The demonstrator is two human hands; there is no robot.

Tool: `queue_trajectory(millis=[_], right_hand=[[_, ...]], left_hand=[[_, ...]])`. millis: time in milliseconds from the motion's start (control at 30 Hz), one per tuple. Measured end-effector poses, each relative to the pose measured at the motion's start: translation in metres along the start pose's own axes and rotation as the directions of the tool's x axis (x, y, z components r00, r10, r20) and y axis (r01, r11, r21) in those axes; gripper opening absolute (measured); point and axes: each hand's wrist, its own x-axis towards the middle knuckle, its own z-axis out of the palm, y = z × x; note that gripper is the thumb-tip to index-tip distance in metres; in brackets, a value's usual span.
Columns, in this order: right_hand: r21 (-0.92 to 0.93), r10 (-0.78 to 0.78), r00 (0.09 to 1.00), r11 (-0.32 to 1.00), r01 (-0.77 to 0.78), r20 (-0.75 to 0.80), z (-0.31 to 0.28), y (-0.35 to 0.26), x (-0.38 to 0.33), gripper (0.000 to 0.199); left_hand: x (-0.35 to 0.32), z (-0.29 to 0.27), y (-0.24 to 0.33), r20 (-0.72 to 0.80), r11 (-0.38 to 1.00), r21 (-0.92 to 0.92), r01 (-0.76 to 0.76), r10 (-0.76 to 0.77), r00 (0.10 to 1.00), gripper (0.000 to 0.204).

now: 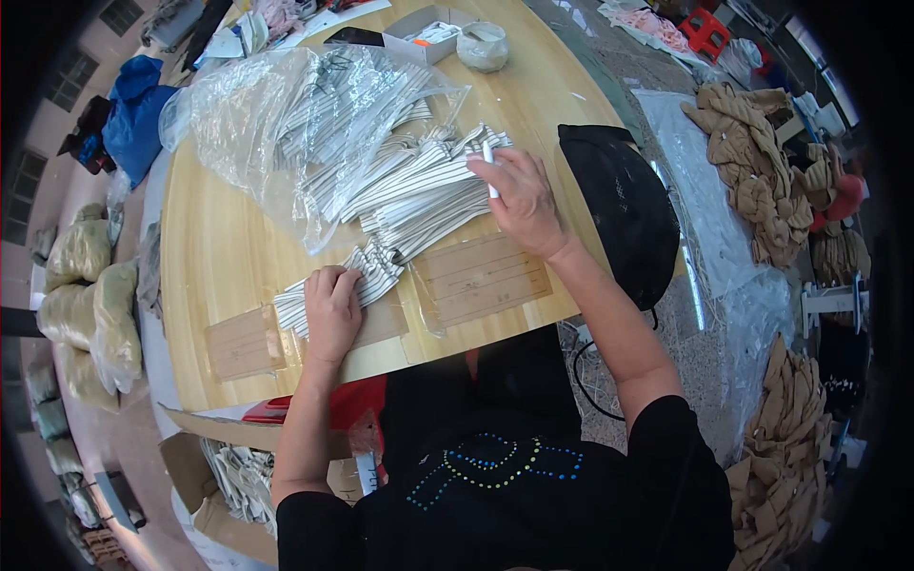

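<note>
My left hand (331,306) is closed with bent fingers on a small gathered piece of white fabric with dark stripes (374,270), near the table's front edge. My right hand (522,202) grips a slim white pen (491,169), held upright by the right end of a stack of striped fabric pieces (419,195). That stack lies mid-table, partly under a large clear plastic bag (238,119) with more striped pieces showing through. Marked brown cardboard pieces (484,284) lie under clear film along the front edge; my left hand partly hides one.
At the table's far side stand a white box (428,29) and a tape-wrapped round container (483,48). A black mesh-like bag (619,214) hangs at the right edge. Below left, an open carton (205,476) holds fabric pieces. Brown fabric heaps (752,181) lie right.
</note>
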Motion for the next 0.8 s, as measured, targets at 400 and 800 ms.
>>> queue_trajectory(millis=[400, 800], right_hand=[[0.380, 0.373, 0.920, 0.874, -0.303, -0.124, -0.059, -0.055, -0.007, 0.031], [0.137, 0.634, 0.761, 0.749, -0.648, 0.136, -0.039, -0.045, -0.104, 0.034]], left_hand=[[0.015, -0.030, 0.063, -0.303, 0.993, -0.106, 0.053, -0.083, 0.949, 0.040], [0.019, 0.054, 0.182, 0.120, 0.888, -0.412, -0.205, 0.276, 0.954, 0.053]])
